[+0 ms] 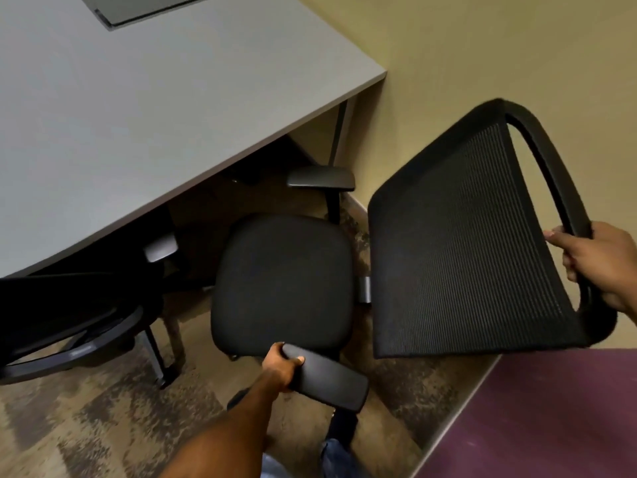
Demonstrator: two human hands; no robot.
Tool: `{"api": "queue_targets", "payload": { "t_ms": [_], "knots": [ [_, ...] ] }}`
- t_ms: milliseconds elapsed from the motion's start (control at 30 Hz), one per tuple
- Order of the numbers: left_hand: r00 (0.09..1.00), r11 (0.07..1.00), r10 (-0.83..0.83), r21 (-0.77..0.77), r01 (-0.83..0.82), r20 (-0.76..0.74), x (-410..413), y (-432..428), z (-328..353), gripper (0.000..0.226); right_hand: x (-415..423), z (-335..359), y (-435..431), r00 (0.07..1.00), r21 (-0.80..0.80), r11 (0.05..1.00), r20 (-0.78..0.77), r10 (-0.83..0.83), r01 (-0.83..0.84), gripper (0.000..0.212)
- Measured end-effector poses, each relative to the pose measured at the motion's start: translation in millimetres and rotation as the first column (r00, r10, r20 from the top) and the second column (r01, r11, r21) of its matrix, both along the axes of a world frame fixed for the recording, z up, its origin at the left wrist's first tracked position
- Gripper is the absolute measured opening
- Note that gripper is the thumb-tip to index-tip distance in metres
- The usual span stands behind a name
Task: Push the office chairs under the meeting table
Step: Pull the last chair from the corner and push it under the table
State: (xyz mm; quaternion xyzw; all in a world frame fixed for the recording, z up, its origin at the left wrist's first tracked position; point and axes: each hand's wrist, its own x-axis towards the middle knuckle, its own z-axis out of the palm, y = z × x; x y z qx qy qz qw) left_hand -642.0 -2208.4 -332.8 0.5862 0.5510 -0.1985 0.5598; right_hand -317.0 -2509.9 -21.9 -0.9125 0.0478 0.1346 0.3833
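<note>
A black office chair [282, 284] stands sideways beside the corner of the grey meeting table [138, 115], its seat outside the table's edge. My left hand [281, 369] grips the near armrest [327, 379]. My right hand [599, 263] holds the frame at the top of the mesh backrest [462, 243], which points right. The far armrest [320, 177] sits close to the table leg [339, 132]. A second black chair [69, 326] is at the left, its front part under the table.
A beige wall [482, 46] runs close behind the chair on the right. A purple surface [551, 419] fills the lower right. Patterned brown carpet [86, 426] covers the floor. A grey panel [144, 8] is set into the tabletop.
</note>
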Motion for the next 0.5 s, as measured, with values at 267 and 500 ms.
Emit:
{"api": "queue_targets", "payload": {
  "t_ms": [267, 500],
  "knots": [
    [0.996, 0.994, -0.075, 0.084, 0.071, 0.048, 14, 46, 5, 0.060, -15, -6, -5, 0.987, 0.095, 0.983, -0.038, -0.155, 0.158, 0.030],
    [0.980, 0.938, -0.183, 0.313, 0.151, 0.077, 34, 102, 10, 0.059, -28, -9, 41, 0.952, 0.255, 0.918, -0.101, -0.287, 0.304, 0.037]
  ]
}}
